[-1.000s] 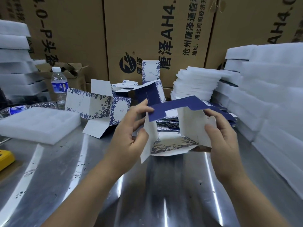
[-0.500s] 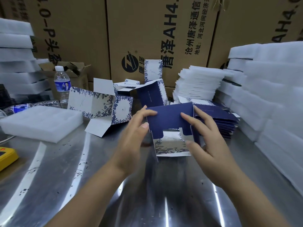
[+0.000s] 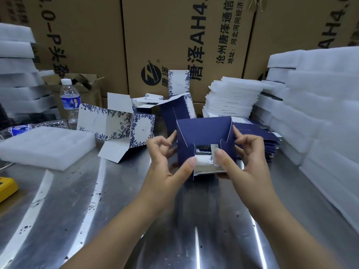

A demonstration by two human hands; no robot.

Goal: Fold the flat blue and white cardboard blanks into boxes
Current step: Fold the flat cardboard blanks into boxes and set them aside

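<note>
Where the task's thing is: the half-folded navy blue cardboard box [image 3: 204, 133], white and flower-printed inside, is held between both hands over the shiny metal table [image 3: 116, 210], its open side towards the camera.
Left hand: the left hand [image 3: 165, 171] grips the box's left side, with the thumb pressed on the near-left flap and the other fingers curled beside the left wall.
Right hand: the right hand [image 3: 248, 164] grips the right side, with the thumb pressing a small white tab at the opening and the fingers curled round the right wall.
Blanks: a stack of flat navy blue cardboard blanks [image 3: 272, 140] lies on the table just behind the right hand.
Other boxes: an opened blue-and-white flowered cardboard box [image 3: 116, 125] lies left of the hands with its flaps spread. A navy blue box with a raised lid [image 3: 178, 111] stands behind.
Foam: a thick white foam block [image 3: 44, 144] lies at the left, and a stack of thin white foam sheets [image 3: 231, 98] stands at the back.
Bottle: a clear plastic water bottle [image 3: 71, 101] stands upright behind the foam block.
Backdrop: brown printed cardboard cartons [image 3: 174, 35] stand along the back.
</note>
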